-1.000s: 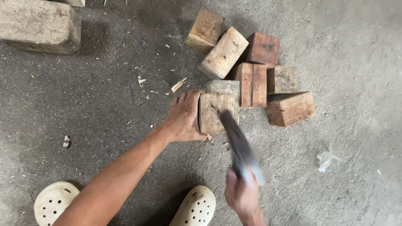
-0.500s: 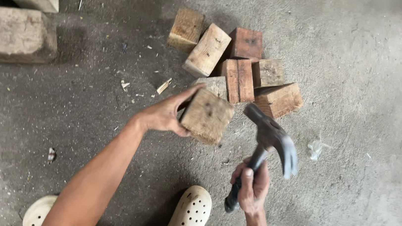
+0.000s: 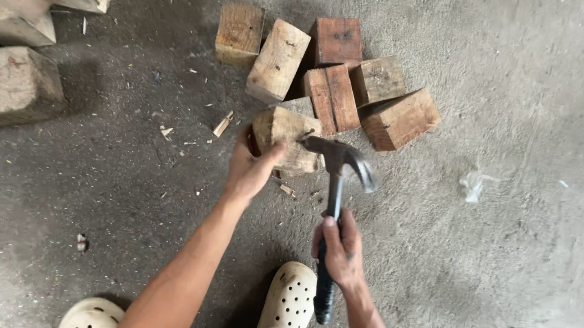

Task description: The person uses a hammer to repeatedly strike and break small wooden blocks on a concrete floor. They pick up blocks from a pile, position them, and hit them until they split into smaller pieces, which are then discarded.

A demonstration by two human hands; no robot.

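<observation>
Wood block (image 3: 286, 136) at frame centre gripped by left hand (image 3: 251, 168), hammer (image 3: 335, 190) clasped in right hand (image 3: 341, 247), head laid against block, more blocks (image 3: 331, 67) piled above

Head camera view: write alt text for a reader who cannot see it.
Seen from above, a person's left hand steadies a wooden block on a concrete floor while the right hand holds a claw hammer with its head at the block. Six more wooden blocks lie clustered behind; pale perforated clogs show below.
</observation>
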